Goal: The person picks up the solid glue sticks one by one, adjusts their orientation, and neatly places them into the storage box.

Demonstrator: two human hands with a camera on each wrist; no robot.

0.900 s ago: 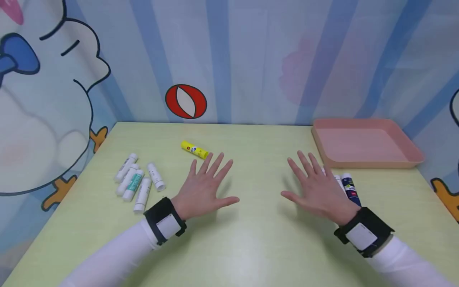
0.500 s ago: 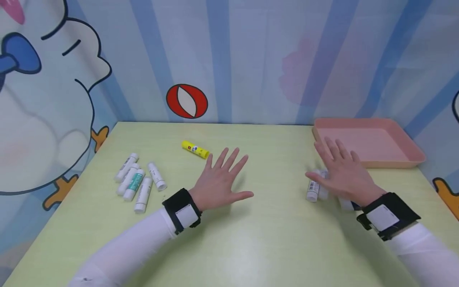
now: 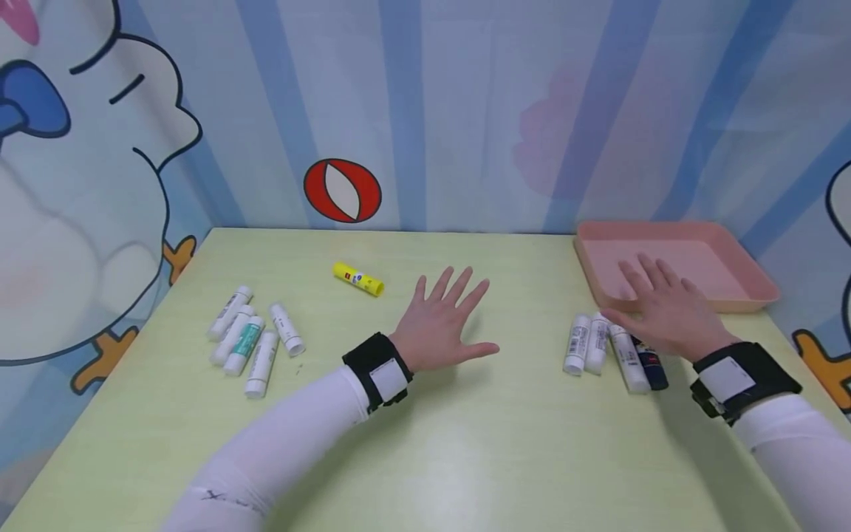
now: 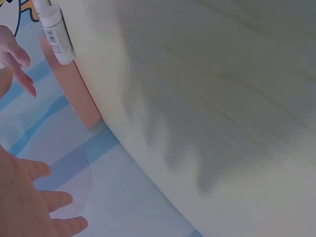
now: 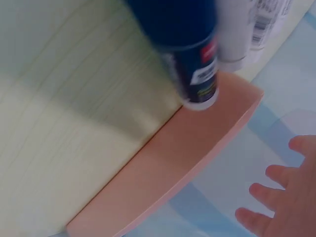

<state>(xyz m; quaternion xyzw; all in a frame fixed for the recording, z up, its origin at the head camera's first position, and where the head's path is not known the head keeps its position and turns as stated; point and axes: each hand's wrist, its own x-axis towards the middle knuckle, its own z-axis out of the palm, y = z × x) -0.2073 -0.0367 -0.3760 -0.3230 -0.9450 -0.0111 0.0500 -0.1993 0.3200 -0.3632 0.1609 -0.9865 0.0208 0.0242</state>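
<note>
My left hand [image 3: 439,325] hovers over the middle of the table, fingers spread, holding nothing. To its upper left lies a yellow glue stick [image 3: 358,279]. With its fingers extended, my right hand [image 3: 674,314] is above the front edge of the pink tray [image 3: 758,301] and holds nothing. Just below and left of that hand, three white glue sticks [image 3: 629,362] and a dark blue glue stick [image 3: 651,367] lie in a row, the blue one's far end hidden by the hand. In the right wrist view the blue stick [image 5: 195,74] shows close up before the tray wall [image 5: 153,163].
On the table's left side lie several white glue sticks [image 3: 262,363], among them one with a teal label [image 3: 244,345]. A printed curtain [image 3: 459,111] with a red and white ball stands along the back edge of the pale table [image 3: 425,473].
Both hands have moved to the right. The right hand has gone from beside the right-hand glue sticks to above the tray's front edge, uncovering most of them. The sticks lie where they were.
</note>
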